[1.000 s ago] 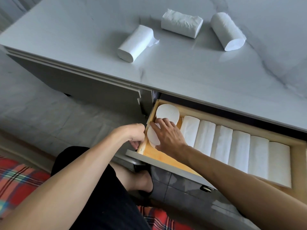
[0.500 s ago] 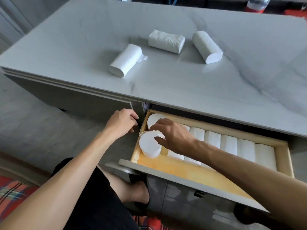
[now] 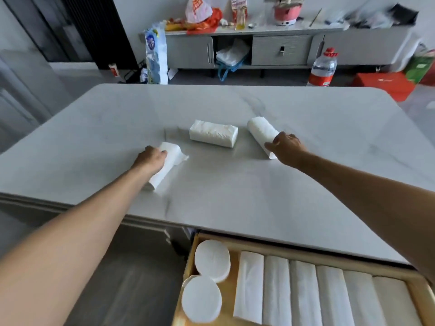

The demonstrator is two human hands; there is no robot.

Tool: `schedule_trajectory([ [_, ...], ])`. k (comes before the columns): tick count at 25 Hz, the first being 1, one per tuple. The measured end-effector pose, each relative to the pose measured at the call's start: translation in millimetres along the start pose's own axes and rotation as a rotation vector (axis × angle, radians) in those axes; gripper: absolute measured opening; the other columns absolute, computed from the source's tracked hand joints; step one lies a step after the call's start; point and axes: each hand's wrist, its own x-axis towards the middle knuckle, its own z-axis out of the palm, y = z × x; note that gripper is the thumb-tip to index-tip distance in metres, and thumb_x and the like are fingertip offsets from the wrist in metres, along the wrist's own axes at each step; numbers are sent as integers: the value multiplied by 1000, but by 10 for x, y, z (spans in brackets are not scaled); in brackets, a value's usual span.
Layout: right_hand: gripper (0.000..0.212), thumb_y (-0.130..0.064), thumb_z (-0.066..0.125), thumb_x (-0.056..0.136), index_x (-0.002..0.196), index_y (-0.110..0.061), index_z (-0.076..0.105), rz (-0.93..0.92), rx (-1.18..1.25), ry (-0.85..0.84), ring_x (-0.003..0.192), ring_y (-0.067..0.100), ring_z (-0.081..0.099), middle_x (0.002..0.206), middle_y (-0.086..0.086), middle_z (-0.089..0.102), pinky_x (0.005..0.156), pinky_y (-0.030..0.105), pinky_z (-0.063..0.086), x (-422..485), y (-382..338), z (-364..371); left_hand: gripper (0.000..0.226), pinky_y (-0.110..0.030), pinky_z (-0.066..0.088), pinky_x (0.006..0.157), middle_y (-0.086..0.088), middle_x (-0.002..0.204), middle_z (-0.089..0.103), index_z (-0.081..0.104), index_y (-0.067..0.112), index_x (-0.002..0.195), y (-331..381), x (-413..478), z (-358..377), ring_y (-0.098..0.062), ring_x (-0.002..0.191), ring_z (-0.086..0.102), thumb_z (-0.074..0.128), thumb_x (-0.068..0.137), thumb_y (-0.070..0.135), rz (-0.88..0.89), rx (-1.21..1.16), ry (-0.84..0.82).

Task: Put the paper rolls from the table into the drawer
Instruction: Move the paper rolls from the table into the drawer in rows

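Grey marble table (image 3: 235,196) carries 3 paper rolls. Left hand (image 3: 150,160) lies curled over the left roll (image 3: 168,161), fingers wrapped on it; right hand (image 3: 286,147) closes around the near end of the right roll (image 3: 261,131). Between them the middle roll (image 3: 213,136) lies untouched. Below the table edge, the open drawer (image 3: 299,252) holds 2 upright rolls (image 3: 211,260) and a row of rolls lying flat (image 3: 329,295).
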Motion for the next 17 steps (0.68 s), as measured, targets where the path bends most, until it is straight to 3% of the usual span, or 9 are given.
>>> schedule_trajectory([
  [3,65,-43,66,83,129,-3,46,143,86,49,119,40,48,131,22,47,98,45,44,311,-3,78,41,-40,51,82,-25,116,66,59,-8,116,-60,199,31,-35,103,64,69,80,9,-67,-221,-42],
  [6,79,-42,77,74,131,-3,39,265,296,20,116,34,51,123,14,51,87,39,46,498,-67,102,46,-30,44,65,-10,99,66,59,2,104,-111,220,64,-24,79,61,85,69,15,-71,-303,-143],
  [9,67,-36,85,63,117,-9,55,269,413,-97,96,30,58,104,8,55,73,36,48,492,-96,112,59,-30,39,66,-1,98,54,48,14,104,-163,174,119,-23,88,53,89,64,28,-70,-249,-198],
  [11,57,-31,87,58,103,-10,59,270,471,-138,89,32,62,98,10,59,75,40,53,352,-52,112,58,-30,39,69,-1,100,53,47,14,100,-192,126,147,-23,90,51,87,63,34,-49,-151,-164],
  [13,50,-26,89,56,95,-7,63,281,617,-145,88,34,66,96,13,64,78,42,56,89,46,58,50,-30,42,62,-5,97,59,52,12,93,-184,13,132,-26,86,56,86,63,33,-41,-178,-147],
  [15,47,-22,90,58,95,-6,67,262,808,-197,84,30,68,92,13,68,73,38,57,-287,153,-69,45,-29,49,59,-10,91,67,60,8,96,-109,-211,78,-28,79,65,87,64,25,-50,-435,-216],
  [17,59,-20,90,61,111,-3,64,209,1065,-340,87,27,71,93,12,73,76,36,59,-748,239,-241,62,-31,56,60,-12,85,73,65,0,111,5,-572,-5,-28,71,69,90,59,22,-67,-763,-409],
])
